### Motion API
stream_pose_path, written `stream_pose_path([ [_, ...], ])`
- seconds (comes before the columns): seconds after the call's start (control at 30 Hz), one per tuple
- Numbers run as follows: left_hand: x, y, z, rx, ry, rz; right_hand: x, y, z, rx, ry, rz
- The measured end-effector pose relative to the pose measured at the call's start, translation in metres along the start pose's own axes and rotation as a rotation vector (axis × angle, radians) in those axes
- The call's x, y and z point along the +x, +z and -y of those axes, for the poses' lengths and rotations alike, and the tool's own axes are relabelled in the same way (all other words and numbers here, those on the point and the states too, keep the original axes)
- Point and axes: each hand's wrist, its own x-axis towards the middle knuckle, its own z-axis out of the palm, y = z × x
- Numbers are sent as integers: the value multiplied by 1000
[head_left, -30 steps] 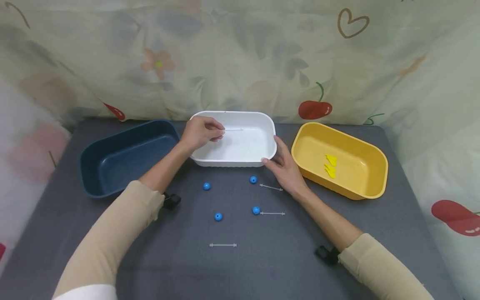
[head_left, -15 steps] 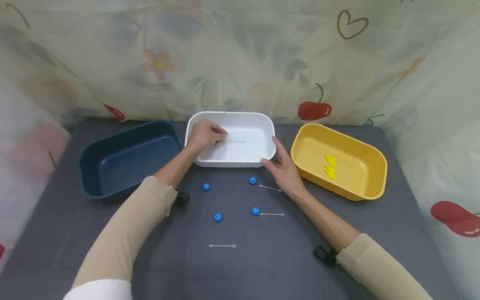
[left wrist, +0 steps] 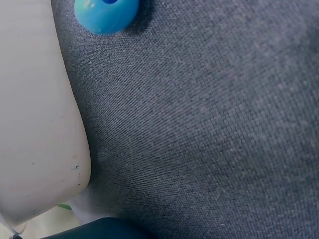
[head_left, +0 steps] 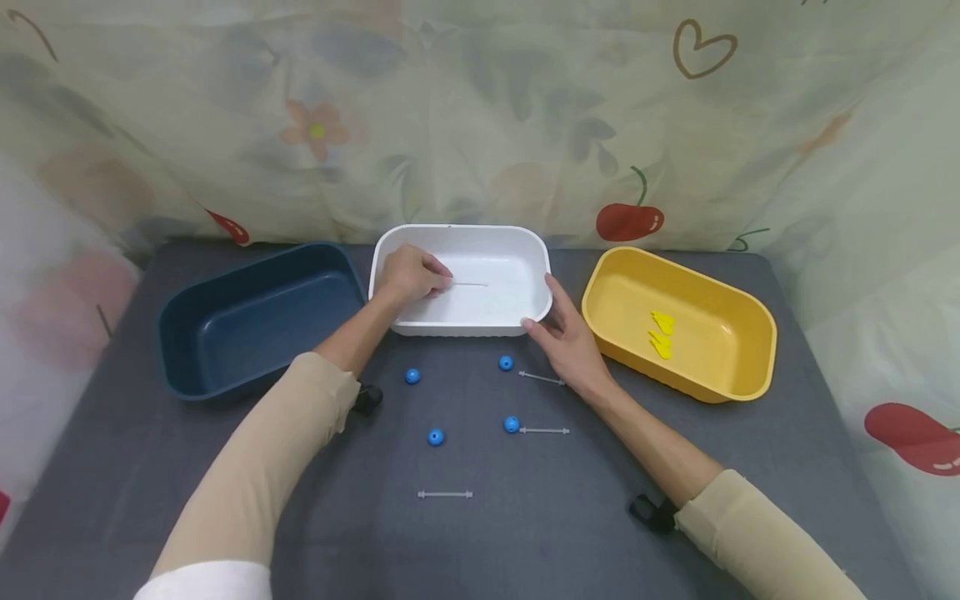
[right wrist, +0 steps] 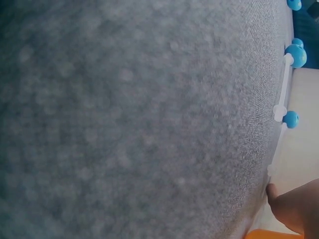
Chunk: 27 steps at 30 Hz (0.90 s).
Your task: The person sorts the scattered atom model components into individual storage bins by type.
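Observation:
My left hand (head_left: pixel 411 275) reaches into the white plastic bin (head_left: pixel 510 304) at the back middle. Its fingertips pinch one end of a thin pale rod (head_left: pixel 472 284), which lies low over the bin's floor and points right. At the bin's front right corner, my right hand (head_left: pixel 573 346) grips the rim, thumb at the front and fingers along the right side. Below the bin lie several blue beads (head_left: pixel 412 377) with holes. Three pale rods with knobbed ends, one of them the front rod (head_left: pixel 446 495), rest on the grey cloth.
A dark blue bin (head_left: pixel 180 350) stands to the left, close against the white one. On the right, a yellow bin (head_left: pixel 720 358) holds small yellow pieces (head_left: pixel 662 345). A patterned curtain (head_left: pixel 480 125) hangs behind the table.
My left hand has moved slightly right and lower into the white bin, bringing the rod down toward its floor. The right hand keeps its grip on the rim.

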Motion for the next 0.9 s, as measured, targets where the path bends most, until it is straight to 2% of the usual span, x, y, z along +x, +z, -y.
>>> stream_pose_path([
  [0.3,0,-2,-1,7,3,18,2,0,-2,-1,-2,8],
  [0.5,-5,-8,-8,11,80,8,4,-1,-6,29,-1,5],
  [0.73,-25,-19,-17,-94,166,7,5,-1,-6,15,22,2],
  [0.9,-43,-22,-18,-113,230,21,9,-2,-13,3,32,-6],
])
